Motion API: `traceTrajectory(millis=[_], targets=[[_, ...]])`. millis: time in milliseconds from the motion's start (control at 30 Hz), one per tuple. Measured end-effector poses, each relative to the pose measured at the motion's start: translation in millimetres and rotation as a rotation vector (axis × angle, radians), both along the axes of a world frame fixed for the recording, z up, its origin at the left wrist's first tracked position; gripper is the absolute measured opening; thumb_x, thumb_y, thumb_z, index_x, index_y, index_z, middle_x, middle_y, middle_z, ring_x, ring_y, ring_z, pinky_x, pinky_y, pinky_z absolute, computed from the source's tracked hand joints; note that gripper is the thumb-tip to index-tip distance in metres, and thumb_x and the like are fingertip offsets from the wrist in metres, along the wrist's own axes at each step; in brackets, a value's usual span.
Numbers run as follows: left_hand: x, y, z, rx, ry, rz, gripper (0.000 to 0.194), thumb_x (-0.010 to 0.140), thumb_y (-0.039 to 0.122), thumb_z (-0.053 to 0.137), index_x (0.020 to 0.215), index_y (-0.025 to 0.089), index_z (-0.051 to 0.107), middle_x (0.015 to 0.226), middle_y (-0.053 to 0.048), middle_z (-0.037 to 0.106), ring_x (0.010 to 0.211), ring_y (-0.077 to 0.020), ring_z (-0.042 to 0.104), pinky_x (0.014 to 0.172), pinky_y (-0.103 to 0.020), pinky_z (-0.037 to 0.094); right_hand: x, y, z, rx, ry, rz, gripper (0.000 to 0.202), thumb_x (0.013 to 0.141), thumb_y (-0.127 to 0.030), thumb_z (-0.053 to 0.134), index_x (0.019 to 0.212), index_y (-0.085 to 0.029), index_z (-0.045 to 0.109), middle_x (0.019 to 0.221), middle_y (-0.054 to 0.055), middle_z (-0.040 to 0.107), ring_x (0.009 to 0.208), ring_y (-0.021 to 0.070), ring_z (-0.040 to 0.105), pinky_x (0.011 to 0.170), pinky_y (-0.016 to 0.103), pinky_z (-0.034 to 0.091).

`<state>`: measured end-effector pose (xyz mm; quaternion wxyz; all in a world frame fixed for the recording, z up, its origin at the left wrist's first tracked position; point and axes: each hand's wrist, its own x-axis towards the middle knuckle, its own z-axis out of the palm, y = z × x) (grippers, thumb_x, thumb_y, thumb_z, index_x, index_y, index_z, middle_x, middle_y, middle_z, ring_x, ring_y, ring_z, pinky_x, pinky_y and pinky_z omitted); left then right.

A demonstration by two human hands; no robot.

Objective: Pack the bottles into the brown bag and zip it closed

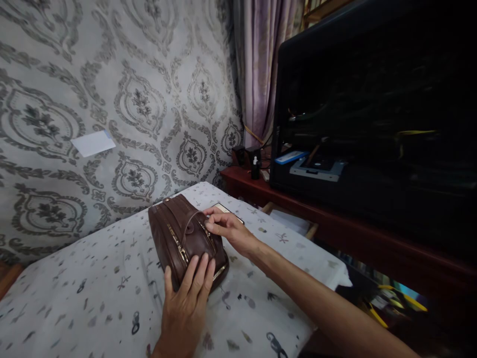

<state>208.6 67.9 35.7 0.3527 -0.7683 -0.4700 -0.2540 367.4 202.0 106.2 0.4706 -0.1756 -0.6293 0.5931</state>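
A dark brown leather bag [164, 236] with gold zippers lies on the white patterned cloth [93, 293]. My left hand [188, 293] rests on the bag's near end with its fingers spread. At the bag's right side, my right hand [229, 228] is pinched, holding the thin leather strap [190, 221] by its end near a zipper. Partly behind my right hand lies a flat phone-like object [219, 207] on the cloth.
Beyond the cloth's right edge stands a reddish wooden desk [261, 189] with a large black screen [357, 109] and a small black bottle [255, 168]. An open drawer [290, 223] juts out below. A patterned wall [149, 89] borders the far left side.
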Motion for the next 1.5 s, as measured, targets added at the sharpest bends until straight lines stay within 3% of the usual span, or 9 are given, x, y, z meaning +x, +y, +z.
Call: traceTrajectory(millis=[133, 367, 733, 967, 1033, 1133, 1267, 1433, 1500], targets=[[0, 0, 0.3, 0.001, 0.004, 0.001, 0.041, 0.101, 0.019, 0.039, 0.138, 0.018, 0.058, 0.137, -0.007, 0.065, 0.155, -0.0131, 0.016, 0.126, -0.055, -0.003, -1, 0, -1.3, -0.017, 0.017, -0.005, 0.052, 0.068, -0.067, 0.079, 0.063, -0.018, 0.064, 0.111, 0.006, 0.057, 0.099, 0.0231, 0.055, 0.094, 0.037, 0.041], [0, 0, 2.0, 0.007, -0.011, -0.013, 0.040, 0.102, 0.020, 0.039, 0.137, 0.018, 0.059, 0.133, -0.006, 0.068, 0.154, -0.0122, 0.019, 0.126, -0.054, -0.001, 3, -5, -2.0, 0.074, -0.040, -0.012, 0.048, 0.079, -0.061, 0.074, 0.064, -0.018, 0.063, 0.117, 0.008, 0.056, 0.105, 0.0241, 0.053, 0.097, 0.038, 0.039], [2, -2, 1.5, -0.014, -0.017, -0.004, 0.039, 0.103, 0.018, 0.037, 0.135, 0.017, 0.060, 0.135, -0.007, 0.066, 0.153, -0.0134, 0.023, 0.126, -0.055, -0.001, -1, -7, -13.2, 0.016, 0.033, -0.021, 0.050, 0.078, -0.065, 0.073, 0.064, -0.018, 0.062, 0.123, 0.008, 0.056, 0.118, 0.0278, 0.051, 0.106, 0.040, 0.035], [-3, -1, 3.7, 0.023, 0.090, -0.017, 0.039, 0.100, 0.016, 0.040, 0.131, 0.016, 0.064, 0.132, -0.010, 0.069, 0.154, -0.0169, 0.018, 0.125, -0.059, -0.001, -4, -14, -19.4, 0.109, 0.024, -0.126, 0.050, 0.082, -0.068, 0.067, 0.072, -0.020, 0.058, 0.132, 0.010, 0.055, 0.127, 0.0278, 0.050, 0.113, 0.043, 0.032], [-6, 0, 3.0, 0.030, 0.116, -0.025, 0.039, 0.099, 0.016, 0.042, 0.130, 0.017, 0.065, 0.132, -0.010, 0.068, 0.154, -0.0189, 0.019, 0.124, -0.060, -0.001, -5, -17, -23.4, 0.142, 0.014, -0.157, 0.049, 0.082, -0.068, 0.068, 0.076, -0.021, 0.057, 0.136, 0.011, 0.053, 0.132, 0.0280, 0.047, 0.115, 0.043, 0.031], [-7, 2, 2.5, 0.026, 0.109, -0.023, 0.039, 0.098, 0.017, 0.042, 0.131, 0.018, 0.064, 0.132, -0.010, 0.068, 0.146, -0.0217, 0.037, 0.124, -0.060, -0.001, -5, -20, -30.4, 0.214, -0.018, -0.198, 0.046, 0.083, -0.067, 0.067, 0.087, -0.022, 0.061, 0.141, 0.011, 0.049, 0.139, 0.0277, 0.042, 0.117, 0.044, 0.030], [1, 1, 7.7, 0.044, 0.077, -0.019, 0.038, 0.098, 0.014, 0.041, 0.129, 0.016, 0.065, 0.128, -0.010, 0.071, 0.123, -0.0223, 0.057, 0.124, -0.059, 0.002, -6, -21, -41.1, 0.326, -0.071, -0.211, 0.048, 0.088, -0.064, 0.063, 0.117, -0.026, 0.061, 0.152, 0.012, 0.040, 0.147, 0.0265, 0.034, 0.121, 0.045, 0.026], [3, -8, 17.6, 0.022, -0.036, -0.116, 0.037, 0.095, 0.007, 0.044, 0.125, 0.012, 0.064, 0.124, -0.012, 0.071, 0.124, -0.0237, 0.057, 0.123, -0.057, 0.010, -9, -15, -56.3, 0.384, -0.107, -0.202, 0.063, 0.089, -0.062, 0.064, 0.140, -0.029, 0.048, 0.159, 0.013, 0.031, 0.151, 0.0270, 0.026, 0.124, 0.049, 0.020], [-2, -11, 24.0, 0.010, -0.097, -0.175, 0.036, 0.092, 0.005, 0.048, 0.124, 0.012, 0.062, 0.122, -0.013, 0.069, 0.124, -0.0241, 0.056, 0.121, -0.054, 0.019, -10, -13, -60.2, 0.395, -0.115, -0.201, 0.070, 0.086, -0.062, 0.068, 0.143, -0.029, 0.045, 0.161, 0.014, 0.028, 0.152, 0.0283, 0.024, 0.125, 0.051, 0.019]])
